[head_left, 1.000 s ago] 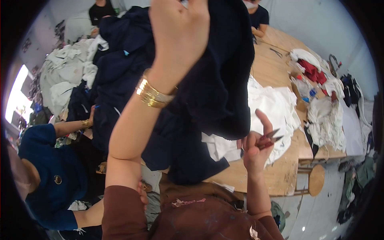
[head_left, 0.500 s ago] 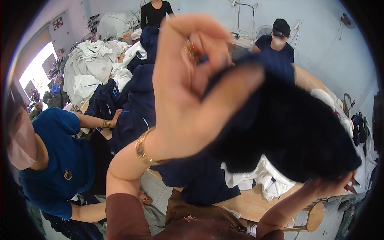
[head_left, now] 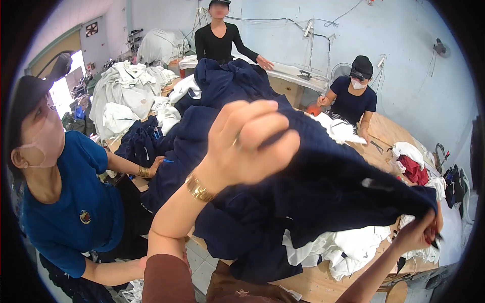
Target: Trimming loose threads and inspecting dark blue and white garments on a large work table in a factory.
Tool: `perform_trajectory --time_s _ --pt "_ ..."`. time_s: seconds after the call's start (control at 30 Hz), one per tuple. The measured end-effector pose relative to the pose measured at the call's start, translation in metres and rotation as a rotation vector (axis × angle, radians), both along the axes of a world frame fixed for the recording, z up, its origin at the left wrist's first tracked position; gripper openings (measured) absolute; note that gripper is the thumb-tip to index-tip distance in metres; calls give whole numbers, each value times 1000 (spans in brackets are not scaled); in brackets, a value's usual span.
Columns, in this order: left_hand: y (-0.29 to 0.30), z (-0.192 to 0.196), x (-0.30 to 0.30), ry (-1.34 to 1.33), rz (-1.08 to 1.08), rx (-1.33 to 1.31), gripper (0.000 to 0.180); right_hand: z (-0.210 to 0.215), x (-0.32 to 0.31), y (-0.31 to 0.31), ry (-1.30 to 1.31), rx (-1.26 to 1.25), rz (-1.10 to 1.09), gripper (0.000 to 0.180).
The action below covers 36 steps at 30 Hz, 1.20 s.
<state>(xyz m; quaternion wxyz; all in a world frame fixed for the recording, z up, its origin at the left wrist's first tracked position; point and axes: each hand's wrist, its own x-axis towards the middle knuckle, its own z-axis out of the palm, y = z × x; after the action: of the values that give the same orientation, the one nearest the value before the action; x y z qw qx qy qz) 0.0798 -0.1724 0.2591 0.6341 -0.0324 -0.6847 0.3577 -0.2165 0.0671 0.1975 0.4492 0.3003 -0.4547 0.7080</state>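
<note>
A long wooden table (head_left: 389,136) is heaped with a pile of navy garments (head_left: 217,101) and white cloth (head_left: 348,247). Above it, a dark navy garment (head_left: 323,187) is held stretched in the air between both hands. Its upper edge is clenched in the left hand (head_left: 252,144), with a gold bracelet (head_left: 198,188) at the wrist; its far corner is pinched by the right hand (head_left: 417,232).
</note>
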Motion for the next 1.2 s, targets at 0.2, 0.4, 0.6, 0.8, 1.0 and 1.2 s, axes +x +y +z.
perform_trajectory --time_s 0.2,0.4,0.6,0.8,1.0,1.2 --pt "8 -88 22 -418 -46 341 20 -125 27 9 -5 492 166 15" --pt "14 -285 44 -769 84 1105 18 -257 123 46 -161 1300 345 20" --pt "28 -328 56 -407 12 1321 23 -243 144 41 -246 1366 493 7" --pt "32 -312 54 -409 -25 1415 23 -239 122 20 5 1299 469 13" --pt "71 -242 38 -416 87 1178 20 -230 101 32 -107 1232 334 12" --pt "136 -258 13 -740 -715 1694 14 -204 110 34 -42 1255 373 11"
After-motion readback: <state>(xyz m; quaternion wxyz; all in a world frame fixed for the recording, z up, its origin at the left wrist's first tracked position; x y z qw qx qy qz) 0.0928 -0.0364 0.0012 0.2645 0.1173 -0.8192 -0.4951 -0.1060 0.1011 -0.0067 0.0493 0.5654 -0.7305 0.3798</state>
